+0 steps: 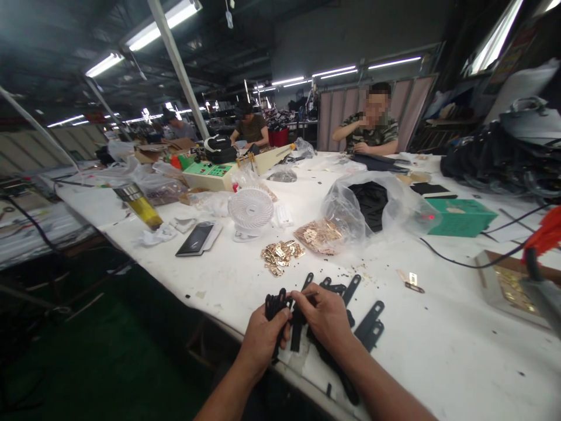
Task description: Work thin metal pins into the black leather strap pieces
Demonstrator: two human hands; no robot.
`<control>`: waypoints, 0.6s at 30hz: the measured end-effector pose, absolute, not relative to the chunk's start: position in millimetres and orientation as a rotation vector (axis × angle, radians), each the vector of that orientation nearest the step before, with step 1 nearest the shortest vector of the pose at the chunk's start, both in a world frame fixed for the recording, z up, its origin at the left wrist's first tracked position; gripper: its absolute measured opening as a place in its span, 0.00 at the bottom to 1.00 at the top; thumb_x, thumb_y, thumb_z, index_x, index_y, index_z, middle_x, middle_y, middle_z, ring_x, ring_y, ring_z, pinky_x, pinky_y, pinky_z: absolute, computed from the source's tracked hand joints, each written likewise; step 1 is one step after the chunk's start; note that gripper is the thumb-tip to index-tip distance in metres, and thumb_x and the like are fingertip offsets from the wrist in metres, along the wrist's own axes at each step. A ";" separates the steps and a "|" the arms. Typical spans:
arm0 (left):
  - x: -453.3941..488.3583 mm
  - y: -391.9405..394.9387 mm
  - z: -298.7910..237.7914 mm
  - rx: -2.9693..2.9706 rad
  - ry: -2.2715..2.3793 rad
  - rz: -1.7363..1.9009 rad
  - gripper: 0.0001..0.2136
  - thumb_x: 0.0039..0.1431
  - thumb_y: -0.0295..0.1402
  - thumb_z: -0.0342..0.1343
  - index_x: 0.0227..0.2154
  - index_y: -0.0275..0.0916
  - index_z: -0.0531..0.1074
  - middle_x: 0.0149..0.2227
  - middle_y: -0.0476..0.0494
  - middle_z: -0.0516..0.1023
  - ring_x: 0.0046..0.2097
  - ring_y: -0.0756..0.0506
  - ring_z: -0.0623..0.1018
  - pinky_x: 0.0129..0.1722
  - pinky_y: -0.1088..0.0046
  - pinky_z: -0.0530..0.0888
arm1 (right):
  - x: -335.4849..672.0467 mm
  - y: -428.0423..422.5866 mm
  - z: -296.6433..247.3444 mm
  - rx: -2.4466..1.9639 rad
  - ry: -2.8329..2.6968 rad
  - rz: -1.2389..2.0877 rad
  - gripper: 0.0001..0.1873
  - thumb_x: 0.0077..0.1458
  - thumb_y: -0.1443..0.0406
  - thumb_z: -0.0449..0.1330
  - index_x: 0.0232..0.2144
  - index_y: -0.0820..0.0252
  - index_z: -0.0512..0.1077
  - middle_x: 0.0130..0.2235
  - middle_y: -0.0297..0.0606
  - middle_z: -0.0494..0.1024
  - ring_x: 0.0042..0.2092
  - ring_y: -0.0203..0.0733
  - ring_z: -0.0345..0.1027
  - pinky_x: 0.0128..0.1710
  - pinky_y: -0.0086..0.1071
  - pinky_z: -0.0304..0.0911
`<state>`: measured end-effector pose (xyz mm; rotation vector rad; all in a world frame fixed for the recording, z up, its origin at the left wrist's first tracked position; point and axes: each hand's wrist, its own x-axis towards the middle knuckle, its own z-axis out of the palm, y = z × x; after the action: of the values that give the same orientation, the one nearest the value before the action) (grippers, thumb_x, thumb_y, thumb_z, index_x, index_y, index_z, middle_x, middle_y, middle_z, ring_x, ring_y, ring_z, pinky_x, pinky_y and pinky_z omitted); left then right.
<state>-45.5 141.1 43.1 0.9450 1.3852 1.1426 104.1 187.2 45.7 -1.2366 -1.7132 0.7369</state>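
My left hand is closed around a bunch of black straps with slotted ends, held upright near the table's front edge. Close beside it, my right hand pinches with thumb and forefinger near the strap ends. A thin, small piece shows at those fingertips, too small to name. More black straps lie on the table under and to the right of my right hand. Just beyond both hands is a pile of gold metal plates with slots.
Behind the pile stand a white fan and a clear bag of gold pieces. A dark phone-like item lies left. On the right are a green box with cables and a carton. A person sits across the table.
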 end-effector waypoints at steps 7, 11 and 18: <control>-41.4 144.7 44.4 0.931 1.420 1.184 0.15 0.56 0.41 0.60 0.37 0.33 0.71 0.16 0.52 0.70 0.17 0.53 0.66 0.17 0.79 0.63 | 106.0 187.1 53.1 -1.033 -1.758 0.925 0.07 0.62 0.64 0.58 0.34 0.55 0.76 0.32 0.30 0.80 0.34 0.38 0.74 0.36 0.27 0.62; -38.6 145.7 44.0 0.945 1.444 1.179 0.18 0.56 0.40 0.60 0.45 0.32 0.70 0.17 0.52 0.72 0.17 0.51 0.67 0.17 0.78 0.64 | 109.4 189.1 56.8 -1.217 -1.720 0.797 0.13 0.62 0.58 0.58 0.28 0.56 0.74 0.26 0.30 0.78 0.29 0.38 0.72 0.31 0.29 0.59; -36.4 145.8 44.0 0.974 1.497 1.121 0.14 0.56 0.41 0.60 0.33 0.33 0.72 0.17 0.46 0.75 0.17 0.49 0.71 0.17 0.76 0.68 | 115.2 194.3 55.5 -1.248 -1.708 0.751 0.13 0.64 0.58 0.56 0.29 0.56 0.73 0.26 0.31 0.76 0.29 0.39 0.71 0.33 0.30 0.59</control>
<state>-36.4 145.8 44.0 0.9744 1.4972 1.1214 115.2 194.3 55.5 -1.2484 -1.7079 0.7511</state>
